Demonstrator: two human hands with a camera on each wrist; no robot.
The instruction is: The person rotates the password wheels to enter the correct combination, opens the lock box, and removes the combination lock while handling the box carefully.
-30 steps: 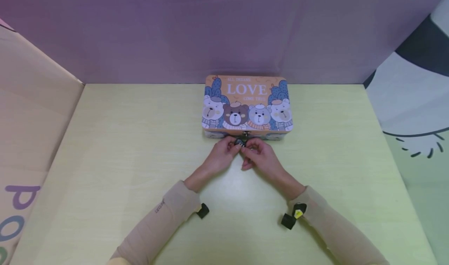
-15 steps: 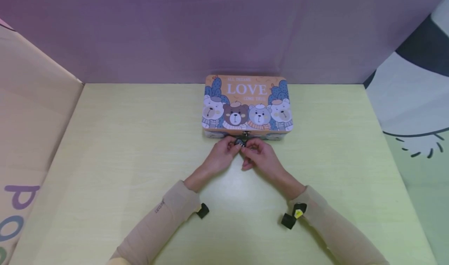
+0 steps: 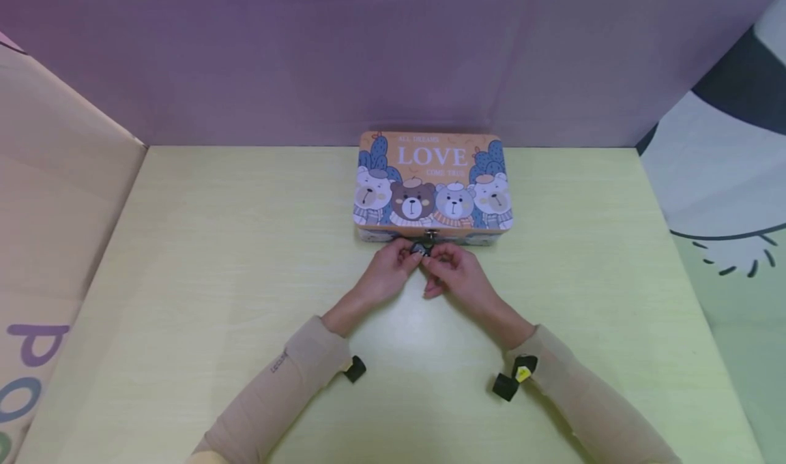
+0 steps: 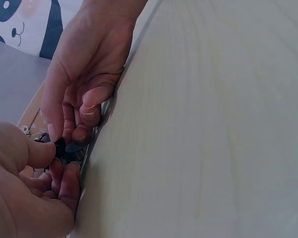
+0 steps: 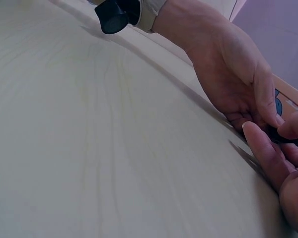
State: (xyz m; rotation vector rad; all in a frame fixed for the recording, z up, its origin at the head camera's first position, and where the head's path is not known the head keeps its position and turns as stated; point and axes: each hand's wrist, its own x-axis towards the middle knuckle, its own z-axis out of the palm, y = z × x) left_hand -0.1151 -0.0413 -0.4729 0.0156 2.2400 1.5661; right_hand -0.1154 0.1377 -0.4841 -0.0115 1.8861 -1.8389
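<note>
A lidded tin box (image 3: pixel 432 181) with printed bears and the word LOVE stands at the back of the table, its lid down. At its front is a small metal latch (image 3: pixel 431 234). Just before the latch, my left hand (image 3: pixel 387 269) pinches a small black object (image 3: pixel 420 248) with pale marks, between thumb and fingers. My right hand (image 3: pixel 464 281) pinches the same black thing from the other side. In the left wrist view the black object (image 4: pixel 60 147) shows a dark rounded part between the fingertips. Fingers hide most of it, and its kind is unclear.
The pale wooden table (image 3: pixel 215 245) extends around the box and both arms. A purple cloth wall (image 3: pixel 307 61) rises close behind the box. Printed panels (image 3: pixel 737 177) bound the sides. Small black wrist cameras (image 3: pixel 505 387) hang off both sleeves.
Both hands keep their place in front of the box, with at most tiny movement of the fingers on the black object. The box has not moved.
</note>
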